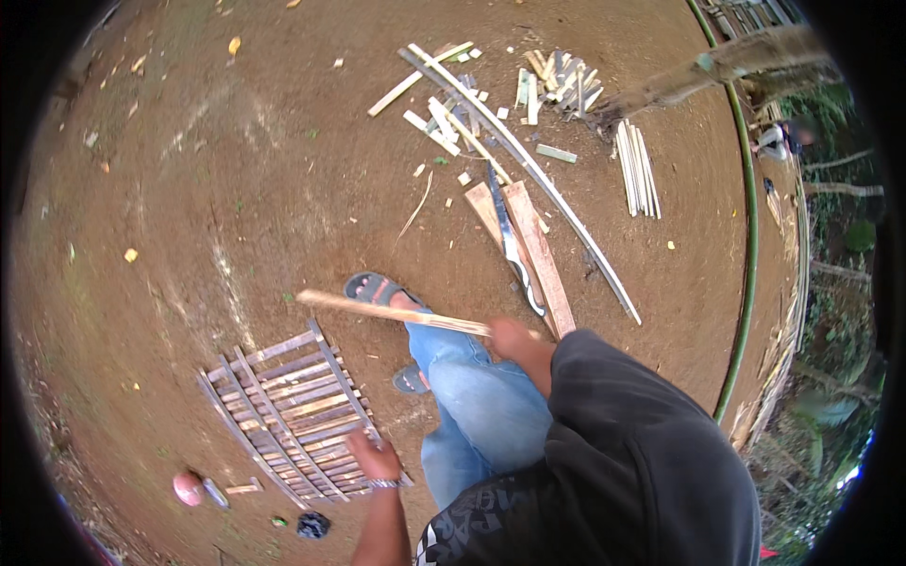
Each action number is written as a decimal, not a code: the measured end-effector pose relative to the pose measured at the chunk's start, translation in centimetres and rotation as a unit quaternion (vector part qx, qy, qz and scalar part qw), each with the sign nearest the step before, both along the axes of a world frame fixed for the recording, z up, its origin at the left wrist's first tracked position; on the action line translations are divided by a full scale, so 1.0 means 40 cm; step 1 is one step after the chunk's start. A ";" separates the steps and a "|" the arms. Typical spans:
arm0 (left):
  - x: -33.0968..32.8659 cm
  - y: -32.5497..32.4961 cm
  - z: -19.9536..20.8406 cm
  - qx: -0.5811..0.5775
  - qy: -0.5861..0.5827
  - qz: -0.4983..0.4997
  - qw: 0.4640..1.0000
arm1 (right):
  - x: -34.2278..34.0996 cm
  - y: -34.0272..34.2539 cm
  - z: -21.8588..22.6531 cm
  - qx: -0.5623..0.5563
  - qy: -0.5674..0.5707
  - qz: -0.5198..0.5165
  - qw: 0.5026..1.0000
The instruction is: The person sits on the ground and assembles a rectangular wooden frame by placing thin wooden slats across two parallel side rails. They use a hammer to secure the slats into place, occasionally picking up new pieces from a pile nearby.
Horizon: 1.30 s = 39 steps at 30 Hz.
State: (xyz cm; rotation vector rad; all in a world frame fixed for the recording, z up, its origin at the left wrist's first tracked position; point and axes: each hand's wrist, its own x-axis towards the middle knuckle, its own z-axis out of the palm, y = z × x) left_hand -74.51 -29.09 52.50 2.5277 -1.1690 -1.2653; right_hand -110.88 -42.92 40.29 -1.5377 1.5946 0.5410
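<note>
My right hand is closed round a long wooden stick, which reaches left across my leg, above one sandal. A short end shows past the hand. My left hand, wearing a wristband, is over the right edge of a slatted wooden panel on the ground. Its fingers look apart and hold nothing visible; whether they touch the panel I cannot tell. Ahead of my right hand, a long-bladed knife with a pale handle lies on two wooden boards.
Long thin strips and scattered wood offcuts lie ahead. A pile of short pieces and a row of sticks sit near a tree trunk. A pink ball-like object, a hammer and a dark bundle lie lower left.
</note>
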 end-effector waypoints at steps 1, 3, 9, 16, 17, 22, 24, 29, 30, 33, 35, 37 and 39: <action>-0.022 0.077 0.009 -0.010 0.007 -0.041 0.999 | -0.049 0.038 0.027 0.008 0.059 -0.039 0.997; -0.027 0.270 -0.004 -0.004 -0.016 -0.141 0.990 | -0.145 0.133 0.031 0.013 0.126 -0.112 0.986; 0.107 0.293 0.095 0.196 0.029 -0.116 0.973 | -0.253 0.135 0.098 0.022 0.141 -0.149 0.978; 0.078 -0.014 0.002 0.144 0.070 -0.070 0.985 | -0.276 -0.032 0.054 -0.010 0.043 -0.170 0.984; 0.029 -0.070 -0.017 0.140 0.131 0.000 0.982 | -0.293 -0.061 0.021 -0.028 0.049 -0.206 0.977; -0.233 -0.255 -0.133 0.167 0.223 -0.004 0.960 | -0.513 -0.307 -0.166 -0.177 0.093 -0.298 0.934; -0.347 -0.301 -0.137 0.201 0.268 0.015 0.942 | -0.635 -0.440 -0.183 -0.191 0.126 -0.289 0.929; -0.474 -0.339 -0.193 0.240 0.325 0.027 0.914 | -0.752 -0.702 -0.191 -0.279 0.334 -0.190 0.880; -0.472 -0.344 -0.210 0.241 0.308 0.029 0.920 | -0.744 -0.757 -0.237 -0.263 0.306 -0.179 0.897; -0.444 -0.364 -0.265 0.276 0.200 0.022 0.940 | -0.655 -0.915 -0.399 -0.226 0.135 -0.154 0.953; -0.397 -0.329 -0.310 0.263 0.129 -0.005 0.956 | -0.575 -0.983 -0.507 -0.199 0.092 -0.114 0.969; -0.370 -0.326 -0.338 0.280 0.097 -0.005 0.955 | -0.504 -1.053 -0.589 -0.120 0.100 -0.136 0.978; -0.361 -0.307 -0.355 0.298 0.082 -0.005 0.951 | -0.472 -1.093 -0.647 -0.074 0.126 -0.150 0.978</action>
